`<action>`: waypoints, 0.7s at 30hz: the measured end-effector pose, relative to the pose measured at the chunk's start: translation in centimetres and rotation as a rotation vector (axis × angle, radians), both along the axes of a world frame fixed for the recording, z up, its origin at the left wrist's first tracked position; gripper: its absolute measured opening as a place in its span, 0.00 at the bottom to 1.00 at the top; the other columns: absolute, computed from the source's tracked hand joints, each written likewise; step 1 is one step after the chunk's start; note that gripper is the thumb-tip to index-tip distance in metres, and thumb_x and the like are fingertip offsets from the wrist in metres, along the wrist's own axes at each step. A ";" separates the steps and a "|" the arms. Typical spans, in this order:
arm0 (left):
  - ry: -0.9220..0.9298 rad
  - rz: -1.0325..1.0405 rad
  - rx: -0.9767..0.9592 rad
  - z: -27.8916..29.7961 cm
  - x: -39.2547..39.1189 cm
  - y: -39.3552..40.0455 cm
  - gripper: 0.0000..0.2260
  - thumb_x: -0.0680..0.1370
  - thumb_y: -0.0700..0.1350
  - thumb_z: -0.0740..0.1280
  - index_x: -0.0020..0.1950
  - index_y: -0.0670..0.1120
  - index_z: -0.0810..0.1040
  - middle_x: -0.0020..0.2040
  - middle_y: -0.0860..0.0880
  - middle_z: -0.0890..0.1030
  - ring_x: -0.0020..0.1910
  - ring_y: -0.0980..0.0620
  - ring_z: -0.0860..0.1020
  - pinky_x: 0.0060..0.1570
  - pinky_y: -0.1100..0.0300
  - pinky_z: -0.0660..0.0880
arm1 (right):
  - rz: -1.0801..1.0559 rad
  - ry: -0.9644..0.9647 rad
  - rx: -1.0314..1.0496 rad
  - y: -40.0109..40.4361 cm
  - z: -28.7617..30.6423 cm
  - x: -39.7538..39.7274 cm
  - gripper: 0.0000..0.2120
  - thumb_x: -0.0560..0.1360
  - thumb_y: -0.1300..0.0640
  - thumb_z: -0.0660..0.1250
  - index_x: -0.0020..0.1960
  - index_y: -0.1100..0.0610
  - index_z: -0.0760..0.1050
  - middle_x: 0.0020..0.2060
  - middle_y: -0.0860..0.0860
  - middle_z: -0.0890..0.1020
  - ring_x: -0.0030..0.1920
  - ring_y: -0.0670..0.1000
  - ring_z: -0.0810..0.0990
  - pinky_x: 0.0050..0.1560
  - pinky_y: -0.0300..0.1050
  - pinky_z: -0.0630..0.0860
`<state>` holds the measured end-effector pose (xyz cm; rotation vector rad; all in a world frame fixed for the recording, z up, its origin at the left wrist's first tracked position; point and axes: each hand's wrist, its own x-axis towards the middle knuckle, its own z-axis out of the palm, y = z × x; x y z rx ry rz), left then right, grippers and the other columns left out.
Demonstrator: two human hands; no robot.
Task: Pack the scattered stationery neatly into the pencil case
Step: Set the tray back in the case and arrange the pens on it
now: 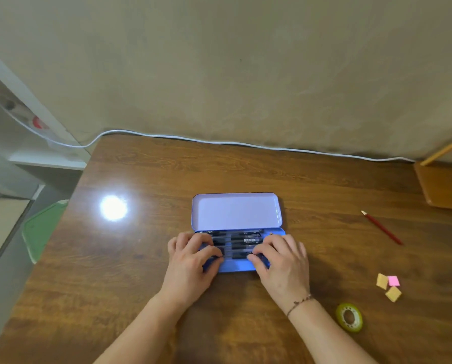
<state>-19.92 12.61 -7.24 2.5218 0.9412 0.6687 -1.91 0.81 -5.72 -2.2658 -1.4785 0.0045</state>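
A blue tin pencil case (pixel 236 266) lies open in the middle of the wooden table, its pale lid (pixel 236 211) tilted back. Several dark pens (pixel 242 241) lie side by side in its tray. My left hand (pixel 193 261) rests on the left end of the tray, fingertips pressing on the pens. My right hand (pixel 280 258) does the same at the right end. A red pencil (pixel 382 228) lies on the table to the right. Three small sticky-note pads (pixel 389 285), two yellow and one pink, and a green tape roll (pixel 349 317) lie at the near right.
A white cable (pixel 245 144) runs along the table's back edge under the wall. An orange wooden stand (pixel 445 185) sits at the far right. A green plastic lid (pixel 39 229) lies off the table's left edge. Bright light glare (pixel 113 207) marks the tabletop.
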 end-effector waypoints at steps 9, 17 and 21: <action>-0.005 -0.010 -0.062 0.1 -0.3 0.3 0.08 0.72 0.56 0.67 0.44 0.54 0.82 0.49 0.57 0.77 0.50 0.50 0.71 0.52 0.53 0.63 | 0.012 0.131 0.047 -2.5 1.2 2.1 0.09 0.74 0.50 0.67 0.51 0.51 0.80 0.45 0.43 0.82 0.48 0.47 0.76 0.48 0.43 0.74; -0.018 -0.041 -0.096 0.4 0.4 -0.3 0.11 0.72 0.56 0.67 0.51 0.54 0.81 0.55 0.56 0.76 0.55 0.49 0.71 0.56 0.51 0.63 | -0.670 0.039 -0.208 -12.1 1.8 16.0 0.17 0.74 0.53 0.68 0.62 0.53 0.76 0.59 0.54 0.80 0.60 0.59 0.74 0.60 0.54 0.71; -0.013 0.005 -0.138 0.8 1.1 -0.2 0.19 0.72 0.56 0.67 0.61 0.53 0.77 0.65 0.53 0.73 0.63 0.47 0.69 0.63 0.48 0.63 | -0.705 0.131 -0.448 -11.6 1.9 20.6 0.22 0.76 0.49 0.65 0.69 0.51 0.70 0.67 0.53 0.73 0.68 0.59 0.66 0.61 0.58 0.71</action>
